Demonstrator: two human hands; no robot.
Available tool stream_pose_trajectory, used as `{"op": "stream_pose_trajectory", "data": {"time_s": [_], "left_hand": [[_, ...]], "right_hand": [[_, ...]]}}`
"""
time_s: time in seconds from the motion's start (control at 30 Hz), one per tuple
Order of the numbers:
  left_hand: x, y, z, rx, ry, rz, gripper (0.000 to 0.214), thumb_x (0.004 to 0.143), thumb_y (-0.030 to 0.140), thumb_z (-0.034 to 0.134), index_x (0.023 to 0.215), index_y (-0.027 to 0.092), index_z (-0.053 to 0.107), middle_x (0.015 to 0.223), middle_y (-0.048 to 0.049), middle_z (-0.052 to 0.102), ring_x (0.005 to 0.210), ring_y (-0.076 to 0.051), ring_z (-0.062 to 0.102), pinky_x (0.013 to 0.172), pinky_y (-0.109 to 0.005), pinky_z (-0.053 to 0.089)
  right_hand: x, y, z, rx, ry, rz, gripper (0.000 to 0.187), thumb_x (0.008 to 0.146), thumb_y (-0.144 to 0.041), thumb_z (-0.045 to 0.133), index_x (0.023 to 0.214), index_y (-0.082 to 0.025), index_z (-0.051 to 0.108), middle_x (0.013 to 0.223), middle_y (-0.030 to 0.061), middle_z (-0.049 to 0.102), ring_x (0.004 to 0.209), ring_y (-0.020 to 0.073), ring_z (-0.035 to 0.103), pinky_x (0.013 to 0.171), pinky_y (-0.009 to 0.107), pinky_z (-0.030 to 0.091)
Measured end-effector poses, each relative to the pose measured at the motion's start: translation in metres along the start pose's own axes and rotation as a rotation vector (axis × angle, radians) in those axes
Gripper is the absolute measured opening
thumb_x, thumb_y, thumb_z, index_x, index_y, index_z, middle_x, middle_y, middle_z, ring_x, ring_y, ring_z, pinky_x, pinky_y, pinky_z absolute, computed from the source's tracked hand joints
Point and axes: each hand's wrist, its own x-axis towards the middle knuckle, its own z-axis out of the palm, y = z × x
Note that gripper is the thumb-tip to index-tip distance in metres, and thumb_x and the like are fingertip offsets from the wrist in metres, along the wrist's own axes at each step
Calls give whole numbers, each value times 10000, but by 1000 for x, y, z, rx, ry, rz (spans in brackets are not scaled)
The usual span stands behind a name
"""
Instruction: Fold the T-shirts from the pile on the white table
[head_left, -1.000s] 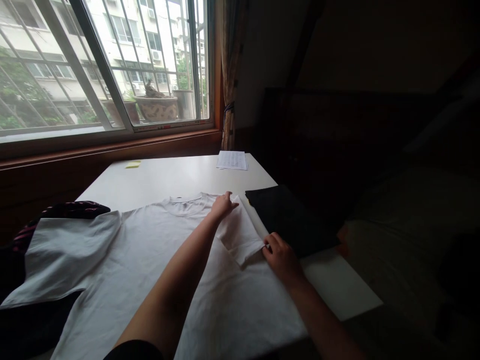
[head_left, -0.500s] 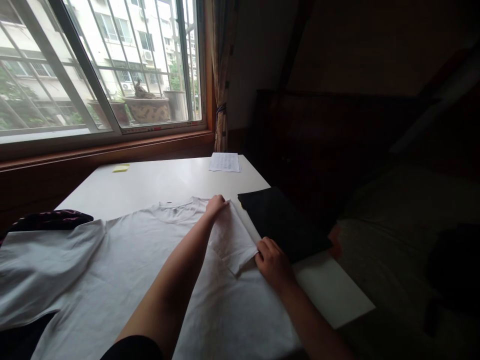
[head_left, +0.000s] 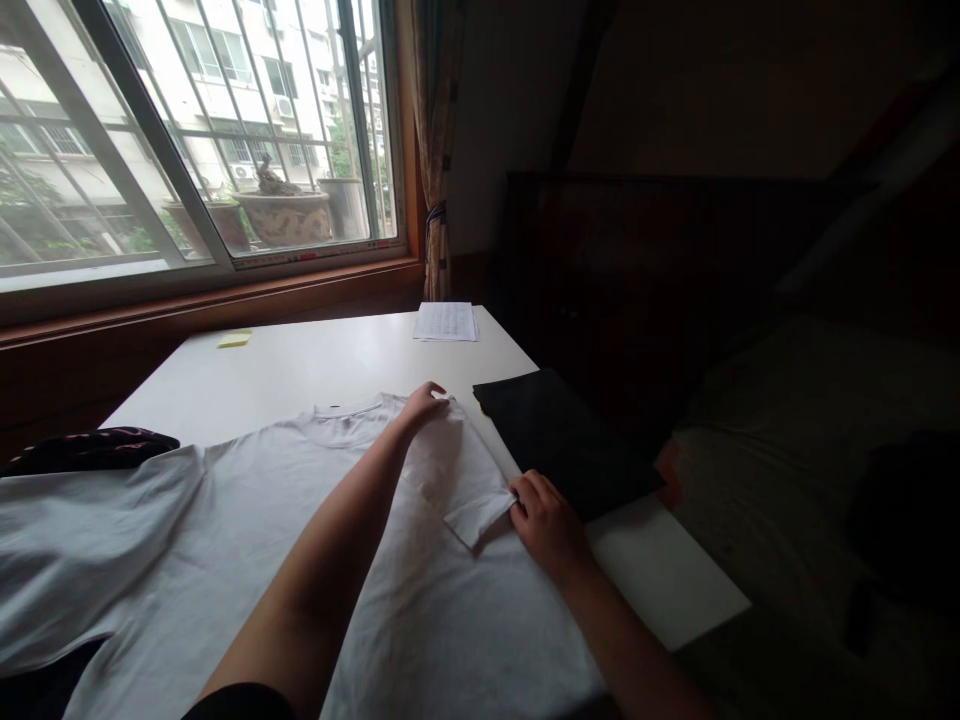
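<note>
A white T-shirt (head_left: 247,540) lies spread over the white table, its neckline toward the far side. My left hand (head_left: 424,402) is at the shoulder seam near the collar, its thumb and fingers a little apart and touching or just above the cloth. At the sleeve's hem, my right hand (head_left: 541,510) has its fingers closed on the corner of the sleeve (head_left: 480,505). Its fingertips are partly hidden. The sleeve lies flat between both hands.
Beside the right hand is a folded black cloth (head_left: 566,435). Printed papers (head_left: 446,322) and a yellow sticky pad (head_left: 235,340) lie at the far end of the white table (head_left: 322,360). A dark patterned fabric item (head_left: 97,448) sits at the left, below the window (head_left: 202,130).
My left hand has loosened from the shoulder cloth, its thumb and fingers now parted. The right hand stays at the sleeve hem. The view has shifted slightly.
</note>
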Motion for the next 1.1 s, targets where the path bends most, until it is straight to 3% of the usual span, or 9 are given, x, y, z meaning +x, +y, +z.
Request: {"op": "stream_pose_trajectory", "data": {"time_s": [0.13,0.27,0.53,0.7,0.83,0.97,1.1], "left_hand": [[1,-7,-10,13,-56,-14,350,828,254,689,1171,185,674,944,-59,761,808,-188,708,695,-254,512],[-1,-11,-10,84,-34,-3,369,758,243,728,1123,197,700,1036,-82,755,917,-232,696,764,-290,512],[7,5,2,128,45,34,306,909,452,614,1035,201,737,1155,-114,731,1073,-263,669,872,-322,503],[18,9,15,87,57,25,221,917,385,619,973,211,744,1078,-111,760,1034,-271,690,858,-339,505],[23,9,24,-4,88,26,230,941,299,592,1126,207,694,1107,-107,762,1023,-241,700,865,-329,512],[24,7,27,-107,96,89,463,948,247,596,1402,232,510,1108,-74,769,1004,-204,710,886,-324,526],[19,3,26,-157,71,183,662,911,252,665,1509,234,381,1247,-101,715,948,-190,715,898,-348,548]], "right_hand": [[0,0,0,1,8,6,228,827,-19,518,903,-232,549,910,50,589,884,232,581,823,336,474],[1,-1,-1,11,16,-10,230,821,-20,521,894,-238,540,900,47,587,884,231,579,823,331,471],[1,-1,-1,23,-6,0,230,820,-10,543,892,-228,548,907,49,589,888,235,574,819,340,465],[2,-3,-4,32,-6,-23,241,816,-3,555,908,-225,566,912,52,597,897,239,564,826,348,469],[2,-5,-6,27,-15,-96,243,818,-15,592,949,-220,593,974,58,622,939,244,557,851,360,467],[1,-3,-5,-1,-37,-122,226,834,-40,624,965,-223,602,958,45,634,918,229,561,831,347,461],[2,-1,-4,-65,0,-63,207,833,-29,612,887,-227,584,860,32,613,851,221,548,788,338,449]]}}
